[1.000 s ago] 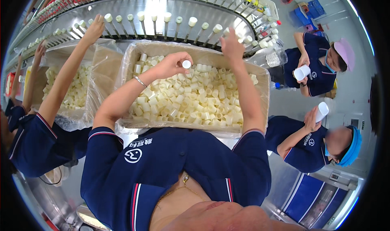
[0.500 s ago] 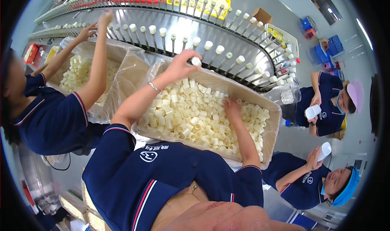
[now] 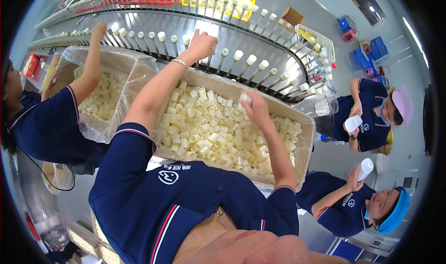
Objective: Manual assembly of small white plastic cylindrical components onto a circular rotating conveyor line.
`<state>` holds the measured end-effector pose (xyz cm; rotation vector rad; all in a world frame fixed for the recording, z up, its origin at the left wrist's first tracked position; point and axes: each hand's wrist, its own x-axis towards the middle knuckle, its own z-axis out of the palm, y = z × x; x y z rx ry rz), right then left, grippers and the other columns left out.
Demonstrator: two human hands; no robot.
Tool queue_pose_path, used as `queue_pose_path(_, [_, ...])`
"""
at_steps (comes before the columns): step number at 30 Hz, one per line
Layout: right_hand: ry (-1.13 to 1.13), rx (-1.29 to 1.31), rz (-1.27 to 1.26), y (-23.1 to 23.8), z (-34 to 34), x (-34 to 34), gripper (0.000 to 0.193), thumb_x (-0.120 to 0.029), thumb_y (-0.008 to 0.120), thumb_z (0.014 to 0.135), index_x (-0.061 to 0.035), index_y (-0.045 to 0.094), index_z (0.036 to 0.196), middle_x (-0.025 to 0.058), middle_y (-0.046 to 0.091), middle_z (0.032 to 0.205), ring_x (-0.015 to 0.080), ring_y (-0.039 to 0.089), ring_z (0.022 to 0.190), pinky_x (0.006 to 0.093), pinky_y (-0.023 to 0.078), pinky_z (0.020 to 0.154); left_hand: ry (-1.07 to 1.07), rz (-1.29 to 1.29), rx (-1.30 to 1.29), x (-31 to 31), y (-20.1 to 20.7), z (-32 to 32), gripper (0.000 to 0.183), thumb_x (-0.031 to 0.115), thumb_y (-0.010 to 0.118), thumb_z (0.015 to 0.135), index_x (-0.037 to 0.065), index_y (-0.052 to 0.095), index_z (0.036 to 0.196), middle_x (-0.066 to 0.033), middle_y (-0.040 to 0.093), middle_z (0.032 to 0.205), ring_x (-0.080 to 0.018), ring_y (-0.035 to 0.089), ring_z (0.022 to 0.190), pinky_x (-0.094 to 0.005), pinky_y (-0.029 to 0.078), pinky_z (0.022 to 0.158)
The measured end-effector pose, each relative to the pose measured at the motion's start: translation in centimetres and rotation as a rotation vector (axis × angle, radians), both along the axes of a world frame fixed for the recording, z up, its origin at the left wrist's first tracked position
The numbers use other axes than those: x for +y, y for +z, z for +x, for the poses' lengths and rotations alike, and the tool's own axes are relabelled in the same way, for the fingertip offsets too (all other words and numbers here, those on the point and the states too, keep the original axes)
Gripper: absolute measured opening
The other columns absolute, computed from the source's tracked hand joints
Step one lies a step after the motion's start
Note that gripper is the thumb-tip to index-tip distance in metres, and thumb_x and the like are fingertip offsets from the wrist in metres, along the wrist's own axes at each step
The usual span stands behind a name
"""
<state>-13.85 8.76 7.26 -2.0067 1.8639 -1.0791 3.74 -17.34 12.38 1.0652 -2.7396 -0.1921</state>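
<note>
My left hand (image 3: 202,45) reaches over the near row of upright metal rods. Its fingers are closed around a small white cap, mostly hidden, at the top of a rod. Over the large lined box (image 3: 304,138), my right hand (image 3: 257,109) pinches another white cap (image 3: 245,97) in its fingertips. Below it, the box holds a heap of loose cream-coloured caps (image 3: 209,129), hollow and short. Many neighbouring rods carry a white cap (image 3: 251,59) on top, while some show smaller, greenish-white tips (image 3: 225,52).
The rod conveyor (image 3: 139,24) curves round at the right. On my left, a co-worker (image 3: 55,120) reaches over a second box (image 3: 132,85). Two people at the right hold white containers (image 3: 353,123). A yellow tray (image 3: 248,10) of caps lies behind the conveyor.
My left hand has moved up and left from the box edge to the rods. My right hand has risen from the heap with a cap. The co-worker's raised arm has shifted left.
</note>
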Motion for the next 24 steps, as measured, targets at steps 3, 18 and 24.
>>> queue_pose_path(3, [0.001, 0.337, -0.209, 4.8, 0.2, -5.5, 0.041, -0.026, 0.071, 0.079, -0.0054, 0.059, 0.112, 0.0082, 0.062, 0.097, 0.0276, 0.057, 0.089, 0.0375, 0.043, 0.079, -0.079, -0.100, -0.040, 1.3, -0.6, -0.7, 0.040, 0.015, 0.076, 0.071, 0.011, 0.065, 0.109, -0.0065, 0.064, 0.108, -0.0243, 0.053, 0.110, -0.0540, 0.033, 0.104])
queue_pose_path(18, [-0.153, 0.928, 0.504, 4.7, -4.2, -13.7, 0.039, -0.023, 0.066, 0.082, -0.0035, 0.058, 0.114, 0.0104, 0.067, 0.089, 0.0283, 0.060, 0.097, 0.0393, 0.029, 0.106, -0.653, -0.310, -0.219, 11.2, -7.1, 4.0, 0.016, 0.010, 0.062, 0.074, 0.003, 0.062, 0.089, -0.0045, 0.059, 0.092, -0.0243, 0.056, 0.096, -0.0312, 0.050, 0.074])
queue_pose_path(24, [0.040, 0.472, -0.528, -0.3, 1.6, -5.6, 0.029, -0.016, 0.063, 0.081, -0.0082, 0.058, 0.109, 0.0088, 0.058, 0.096, 0.0284, 0.056, 0.082, 0.0421, 0.043, 0.074, -0.460, -0.502, -0.506, 11.5, -12.5, 3.5, 0.022, 0.016, 0.058, 0.079, 0.004, 0.065, 0.096, -0.0109, 0.063, 0.096, -0.0269, 0.059, 0.087, -0.0343, 0.050, 0.072])
